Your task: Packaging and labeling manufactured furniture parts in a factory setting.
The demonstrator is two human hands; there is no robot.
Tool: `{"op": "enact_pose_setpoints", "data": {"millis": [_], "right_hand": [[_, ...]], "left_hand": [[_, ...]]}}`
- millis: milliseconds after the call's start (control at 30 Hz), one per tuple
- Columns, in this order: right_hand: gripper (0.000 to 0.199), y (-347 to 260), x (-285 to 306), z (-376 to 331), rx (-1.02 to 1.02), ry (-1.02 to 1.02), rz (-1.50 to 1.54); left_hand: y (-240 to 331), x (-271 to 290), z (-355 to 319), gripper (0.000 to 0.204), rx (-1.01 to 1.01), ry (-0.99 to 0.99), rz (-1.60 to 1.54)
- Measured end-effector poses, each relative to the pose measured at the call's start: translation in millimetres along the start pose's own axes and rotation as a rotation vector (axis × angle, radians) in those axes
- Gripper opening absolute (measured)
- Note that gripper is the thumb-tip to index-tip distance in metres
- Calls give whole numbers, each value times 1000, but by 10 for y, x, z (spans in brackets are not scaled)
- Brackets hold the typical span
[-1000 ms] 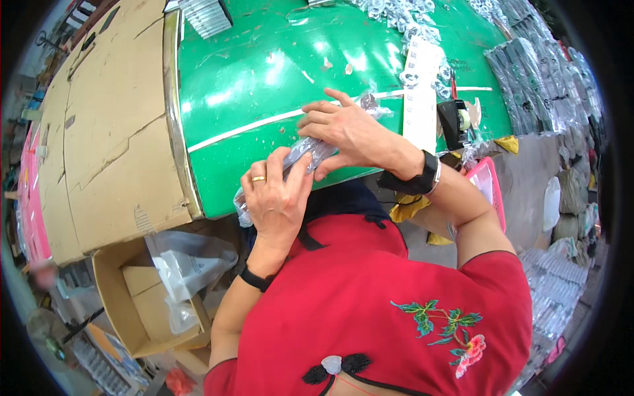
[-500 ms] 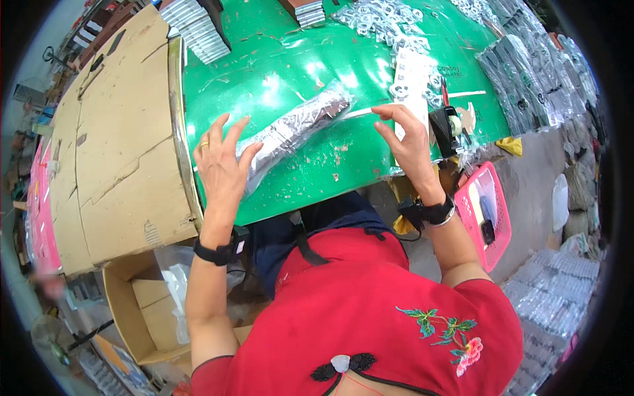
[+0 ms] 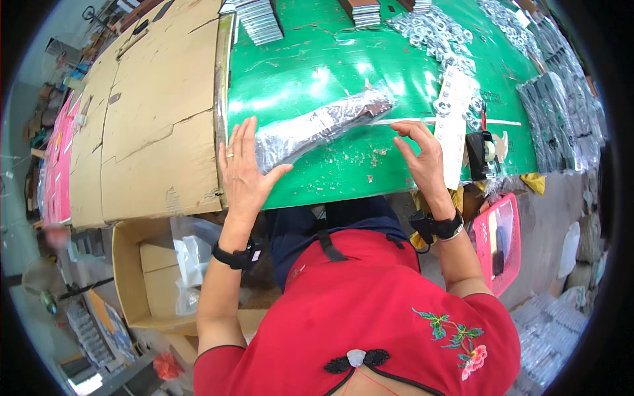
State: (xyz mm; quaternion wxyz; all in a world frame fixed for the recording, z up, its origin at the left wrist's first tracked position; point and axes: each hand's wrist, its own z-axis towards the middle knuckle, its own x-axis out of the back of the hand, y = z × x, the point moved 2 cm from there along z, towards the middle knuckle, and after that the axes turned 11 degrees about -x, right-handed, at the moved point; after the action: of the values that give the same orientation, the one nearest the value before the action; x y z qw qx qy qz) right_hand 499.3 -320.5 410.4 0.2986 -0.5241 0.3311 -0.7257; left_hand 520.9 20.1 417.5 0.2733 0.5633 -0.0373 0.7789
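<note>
A long, dark item in a clear plastic bag (image 3: 323,125) lies slantwise on the green tabletop (image 3: 330,181), its far end to the right. My left hand (image 3: 246,168) is at the bag's left end, fingers stretched out close together and thumb pointing right. It grips nothing; whether it touches the plastic is unclear. Over the table to the right of the bag, my right hand (image 3: 426,162) has its thumb and forefinger curved and apart, with nothing between them. The other fingers of that hand are partly hidden.
Flattened cardboard (image 3: 152,119) covers the left side. Right of my right hand lie a white strip (image 3: 451,125) and a black tape dispenser (image 3: 477,155). Small ring-shaped pieces (image 3: 432,33), stacked flat pieces (image 3: 257,23) and bagged stacks (image 3: 548,112) lie farther back. A pink basket (image 3: 502,251) stands below.
The whole view has shifted, so the table appears farther right. My left hand's spread fingers have straightened and come together, and its thumb no longer overlaps the bag. My right hand stays empty.
</note>
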Motion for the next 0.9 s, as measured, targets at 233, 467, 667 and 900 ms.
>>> {"op": "enact_pose_setpoints", "data": {"millis": [233,467,667,900], "right_hand": [[25,-122,-161,-61,27,-102,-2],[50,-329,-278,103,209,-77,-115],[73,-778,-701,269,424,-230,-156],[48,-828,-901,217,425,-522,-84]], "left_hand": [[-260,-114,-39,109,161,35,-582],[-533,-49,-123,87,332,-73,-530],[-26,73,-219,55,36,206,-441],[251,59,-395,42,36,310,-395]]}}
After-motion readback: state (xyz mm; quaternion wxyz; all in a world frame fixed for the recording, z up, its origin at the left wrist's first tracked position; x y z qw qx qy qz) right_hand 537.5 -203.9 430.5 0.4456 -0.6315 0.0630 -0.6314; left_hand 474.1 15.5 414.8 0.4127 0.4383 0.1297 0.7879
